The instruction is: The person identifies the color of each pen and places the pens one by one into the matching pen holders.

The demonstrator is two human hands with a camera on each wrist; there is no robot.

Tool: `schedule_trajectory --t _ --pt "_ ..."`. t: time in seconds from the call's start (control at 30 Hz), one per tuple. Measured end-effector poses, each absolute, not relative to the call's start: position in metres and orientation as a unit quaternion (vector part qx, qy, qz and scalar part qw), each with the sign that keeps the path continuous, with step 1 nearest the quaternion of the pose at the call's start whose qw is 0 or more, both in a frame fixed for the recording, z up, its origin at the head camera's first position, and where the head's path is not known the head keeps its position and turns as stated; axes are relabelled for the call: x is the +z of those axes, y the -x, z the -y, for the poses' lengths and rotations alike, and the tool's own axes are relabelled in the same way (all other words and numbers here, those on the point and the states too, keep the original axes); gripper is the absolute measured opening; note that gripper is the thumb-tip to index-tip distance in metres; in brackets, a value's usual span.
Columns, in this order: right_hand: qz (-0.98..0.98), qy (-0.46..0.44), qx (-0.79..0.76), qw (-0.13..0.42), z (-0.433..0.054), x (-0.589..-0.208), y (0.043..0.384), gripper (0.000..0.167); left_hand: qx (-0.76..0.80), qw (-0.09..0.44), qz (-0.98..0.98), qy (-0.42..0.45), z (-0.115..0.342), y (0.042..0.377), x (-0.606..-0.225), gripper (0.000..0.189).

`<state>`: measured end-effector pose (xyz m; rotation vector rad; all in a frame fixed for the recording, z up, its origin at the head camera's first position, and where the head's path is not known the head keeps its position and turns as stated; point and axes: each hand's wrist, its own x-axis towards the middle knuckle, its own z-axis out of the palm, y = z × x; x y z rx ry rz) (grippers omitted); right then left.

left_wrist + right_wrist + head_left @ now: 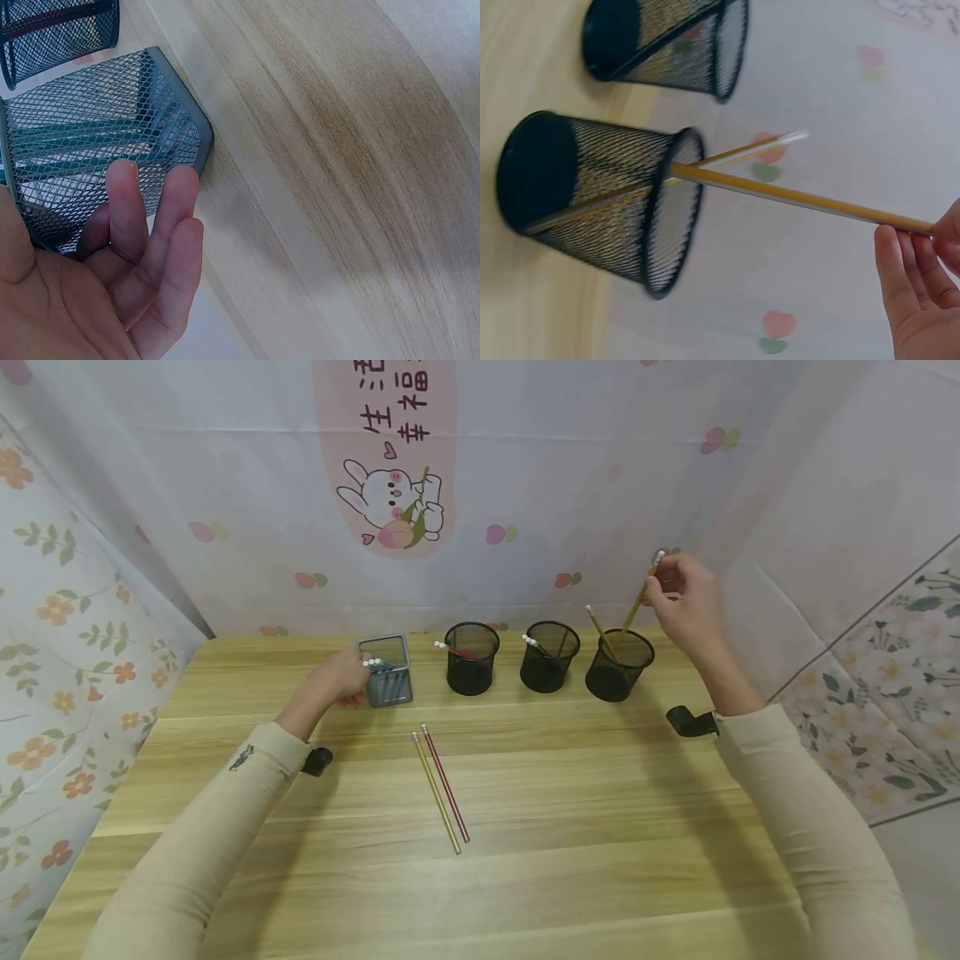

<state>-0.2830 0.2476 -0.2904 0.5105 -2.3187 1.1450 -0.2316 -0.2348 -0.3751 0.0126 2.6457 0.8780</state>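
Note:
My right hand pinches a yellow pencil near its white-tipped end. The pencil slants down, its lower end right at the rim of the rightmost round black mesh pencil cup. Another yellow pencil leans inside that cup. At the far left, my left hand holds the side of a grey square mesh pencil holder, thumb and forefinger at its edge, the other fingers loosely bent. Several green pencils with white ends lie inside the holder.
Two more round black cups stand between: one with red pencils, one with dark pencils. A yellow pencil and a red pencil lie side by side on the wooden table. A printed curtain hangs behind.

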Motion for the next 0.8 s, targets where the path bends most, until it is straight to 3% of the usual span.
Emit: schedule_trajectory --t 0.27,0.5,0.8 --pt "0.899 -0.186 0.349 0.190 -0.255 -0.321 0.293 0.019 0.316 0.183 -0.931 0.006 0.235 0.233 -0.376 0.033" --pt "0.906 -0.233 0.301 0.185 -0.257 -0.347 0.299 0.013 0.307 0.171 -0.936 0.008 0.233 0.232 -0.373 0.042" --pt "0.903 -0.255 0.296 0.181 -0.249 -0.362 0.299 0.011 0.310 0.177 -0.934 0.006 0.233 0.230 -0.372 0.034"
